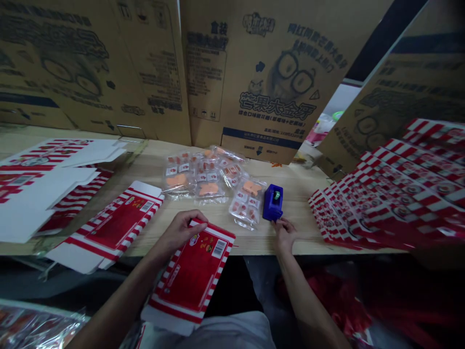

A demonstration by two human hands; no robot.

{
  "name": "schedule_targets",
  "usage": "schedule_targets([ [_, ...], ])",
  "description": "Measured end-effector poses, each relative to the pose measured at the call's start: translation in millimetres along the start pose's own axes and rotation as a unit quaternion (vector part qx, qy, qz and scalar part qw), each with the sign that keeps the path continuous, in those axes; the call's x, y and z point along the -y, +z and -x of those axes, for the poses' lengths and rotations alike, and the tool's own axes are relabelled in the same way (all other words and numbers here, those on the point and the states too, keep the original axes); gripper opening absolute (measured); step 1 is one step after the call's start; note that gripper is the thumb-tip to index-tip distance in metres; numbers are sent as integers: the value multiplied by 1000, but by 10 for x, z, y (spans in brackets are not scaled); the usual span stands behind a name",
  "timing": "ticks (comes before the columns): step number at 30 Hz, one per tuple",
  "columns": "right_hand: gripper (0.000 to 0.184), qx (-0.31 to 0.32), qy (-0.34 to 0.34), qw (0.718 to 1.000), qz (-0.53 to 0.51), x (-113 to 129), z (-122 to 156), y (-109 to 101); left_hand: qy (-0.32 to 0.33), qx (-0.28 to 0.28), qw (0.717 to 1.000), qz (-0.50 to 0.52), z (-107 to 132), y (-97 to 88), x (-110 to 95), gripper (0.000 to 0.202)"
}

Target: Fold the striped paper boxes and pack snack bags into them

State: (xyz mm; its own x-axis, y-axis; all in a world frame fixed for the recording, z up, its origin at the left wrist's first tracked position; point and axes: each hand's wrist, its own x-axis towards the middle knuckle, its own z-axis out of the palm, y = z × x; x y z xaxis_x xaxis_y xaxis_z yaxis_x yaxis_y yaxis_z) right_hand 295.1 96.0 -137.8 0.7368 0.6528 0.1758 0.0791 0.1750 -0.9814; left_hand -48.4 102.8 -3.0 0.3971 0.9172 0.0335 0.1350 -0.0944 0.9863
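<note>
My left hand [182, 229] grips the top edge of a flat red-and-white striped carton [192, 274] that hangs over the near edge of the wooden table [298, 189], fingers curled over it. My right hand [284, 231] reaches to the foot of a blue tape dispenser [273, 202], fingertips pinched at its near side; what they hold is too small to make out. Several clear packets of orange sweets [209, 179] lie just beyond both hands.
Another flat striped carton [111, 225] lies at the left, with white carton blanks [43, 184] beyond it. A fanned stack of striped cartons [395, 194] fills the right. Large brown printed boxes [269, 72] wall off the back. Packets in plastic [32, 327] sit at bottom left.
</note>
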Motion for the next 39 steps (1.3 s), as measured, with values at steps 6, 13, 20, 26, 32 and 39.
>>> schedule_targets([
  [6,29,297,34,953,39,622,496,185,-8,133,988,-74,-90,-6,241,17],
  [13,26,629,-99,759,135,1117,972,675,-20,152,985,-84,0,170,328,11],
  [20,21,591,-57,785,178,1005,1076,678,-20,132,987,-91,111,130,296,6],
  [26,40,679,214,703,10,1037,1086,616,3,230,972,-38,180,151,-20,13],
  [32,48,646,428,614,-150,1014,1217,626,31,262,964,11,217,68,-307,15],
  [39,26,269,96,958,14,754,325,830,-95,-353,921,133,375,-450,311,37],
])
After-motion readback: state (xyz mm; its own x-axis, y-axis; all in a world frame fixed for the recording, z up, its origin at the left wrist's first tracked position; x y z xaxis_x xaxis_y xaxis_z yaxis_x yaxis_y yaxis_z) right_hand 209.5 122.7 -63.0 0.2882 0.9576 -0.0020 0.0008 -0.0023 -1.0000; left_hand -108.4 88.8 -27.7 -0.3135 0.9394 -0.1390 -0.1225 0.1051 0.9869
